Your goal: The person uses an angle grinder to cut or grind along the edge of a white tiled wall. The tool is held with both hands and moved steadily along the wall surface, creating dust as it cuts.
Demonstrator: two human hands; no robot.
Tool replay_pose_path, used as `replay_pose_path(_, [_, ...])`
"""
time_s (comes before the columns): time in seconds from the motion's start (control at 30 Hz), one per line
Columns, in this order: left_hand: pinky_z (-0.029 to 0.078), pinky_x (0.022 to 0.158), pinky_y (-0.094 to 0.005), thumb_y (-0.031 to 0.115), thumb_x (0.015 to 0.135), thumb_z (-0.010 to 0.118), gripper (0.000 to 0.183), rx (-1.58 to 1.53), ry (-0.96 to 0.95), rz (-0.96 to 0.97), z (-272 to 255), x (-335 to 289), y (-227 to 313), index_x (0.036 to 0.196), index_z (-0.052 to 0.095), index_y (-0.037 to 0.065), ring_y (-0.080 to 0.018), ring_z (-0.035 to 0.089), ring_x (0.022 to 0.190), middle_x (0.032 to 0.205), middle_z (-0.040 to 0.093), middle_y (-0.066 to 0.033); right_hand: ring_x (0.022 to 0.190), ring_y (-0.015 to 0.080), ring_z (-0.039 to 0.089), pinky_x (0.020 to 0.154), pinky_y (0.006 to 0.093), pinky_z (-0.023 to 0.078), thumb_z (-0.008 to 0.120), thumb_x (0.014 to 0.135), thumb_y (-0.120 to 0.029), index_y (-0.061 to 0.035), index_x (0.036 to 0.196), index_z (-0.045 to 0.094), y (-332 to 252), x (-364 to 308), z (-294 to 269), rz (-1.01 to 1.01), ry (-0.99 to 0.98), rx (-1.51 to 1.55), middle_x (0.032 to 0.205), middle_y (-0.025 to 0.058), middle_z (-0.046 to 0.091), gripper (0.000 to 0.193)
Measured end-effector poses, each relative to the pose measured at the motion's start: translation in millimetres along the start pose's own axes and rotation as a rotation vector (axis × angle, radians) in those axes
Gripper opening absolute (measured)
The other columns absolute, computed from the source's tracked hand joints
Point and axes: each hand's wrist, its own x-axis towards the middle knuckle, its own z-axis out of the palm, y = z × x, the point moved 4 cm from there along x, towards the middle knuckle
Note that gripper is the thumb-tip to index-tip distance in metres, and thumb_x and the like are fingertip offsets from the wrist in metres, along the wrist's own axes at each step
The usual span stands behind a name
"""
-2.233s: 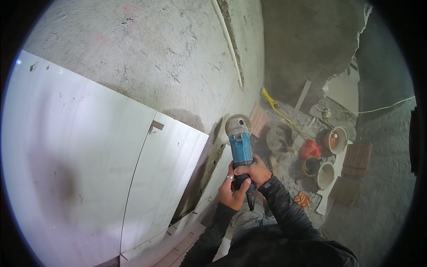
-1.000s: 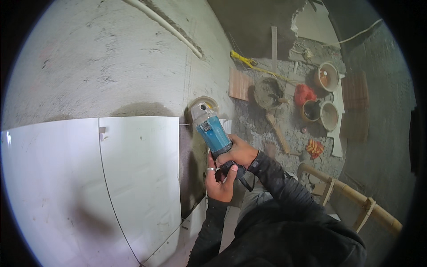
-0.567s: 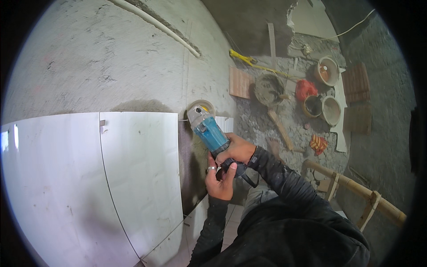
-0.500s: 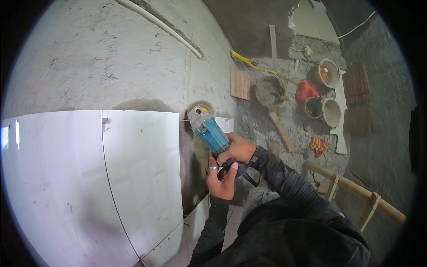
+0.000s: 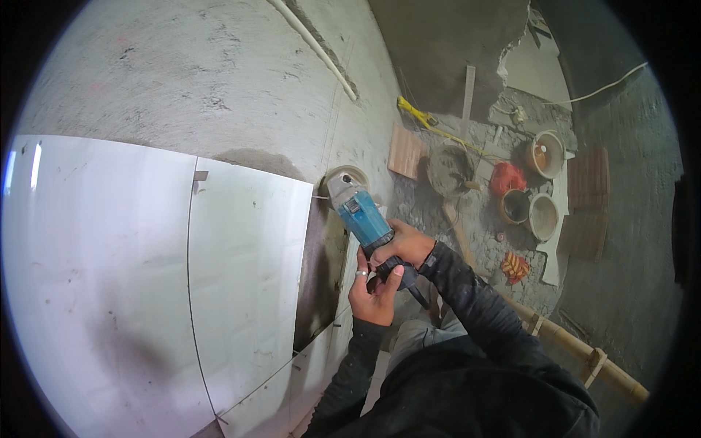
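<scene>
Rough grey wall (image 5: 182, 80), white tiles (image 5: 248, 255), blue grinder (image 5: 366, 222)

Grinder (image 5: 367, 220) is teal, head silver-grey, rear end black under the fingers (image 5: 394, 279). Left of fingers: white tiles (image 5: 248, 270) with darker smudges. Right: red bag (image 5: 507, 177), red-and-yellow patterned bundle (image 5: 515, 268). Below fingers: black sleeves (image 5: 467, 285). Up past fingers: off-white pipe (image 5: 315, 44).

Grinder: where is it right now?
Near the centre of the head view, the grinder is in the left hand and right hand, its disc end just right of the white tile's upper right corner.
</scene>
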Motion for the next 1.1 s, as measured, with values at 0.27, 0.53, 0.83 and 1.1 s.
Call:
replay_pose_path(0.27, [0.051, 0.097, -0.0258, 0.01, 0.098, 0.078, 0.083, -0.141, 0.002, 0.023, 13.9, 1.1, -3.5, 0.164, 0.03, -0.005, -0.0152, 0.064, 0.118, 0.143, 0.059, -0.0144, 0.083, 0.0183, 0.07, 0.078, 0.0321, 0.057, 0.085, 0.065, -0.011, 0.0031, 0.105, 0.071, -16.5, -5.5, -8.9, -0.014, -0.042, -0.091, 0.094, 0.008, 0.072, 0.044])
replay_pose_path(0.53, [0.051, 0.094, -0.0241, 0.01, 0.098, 0.078, 0.086, -0.172, 0.04, 0.04, 24.9, -4.7, 9.4, 0.165, 0.028, -0.005, -0.0138, 0.063, 0.113, 0.139, 0.06, -0.014, 0.084, 0.0176, 0.07, 0.078, 0.0318, 0.057, 0.083, 0.068, -0.011, 0.0021, 0.102, 0.072, -36.6, -13.6, -9.4, 0.017, -0.118, -0.146, 0.093, 0.0082, 0.073, 0.038])
replay_pose_path(0.83, [0.052, 0.093, -0.0253, 0.012, 0.097, 0.08, 0.088, -0.164, 0.086, 0.038, 27.7, -5.6, 13.0, 0.165, 0.027, -0.006, -0.0148, 0.063, 0.113, 0.139, 0.06, -0.0146, 0.083, 0.0174, 0.07, 0.078, 0.031, 0.057, 0.082, 0.069, -0.011, 0.0026, 0.104, 0.074, -41.9, -11.9, -8.3, 0.027, -0.136, -0.144, 0.093, 0.009, 0.074, 0.038])
replay_pose_path(1.1, [0.052, 0.091, -0.0238, 0.013, 0.097, 0.08, 0.089, -0.183, 0.106, -0.006, 29.2, -3.2, 14.5, 0.165, 0.026, -0.007, -0.014, 0.063, 0.114, 0.141, 0.059, -0.0147, 0.083, 0.017, 0.071, 0.078, 0.0312, 0.057, 0.083, 0.07, -0.011, 0.0045, 0.103, 0.073, -45.5, -10.4, -9.8, 0.053, -0.14, -0.14, 0.092, 0.0085, 0.074, 0.037])
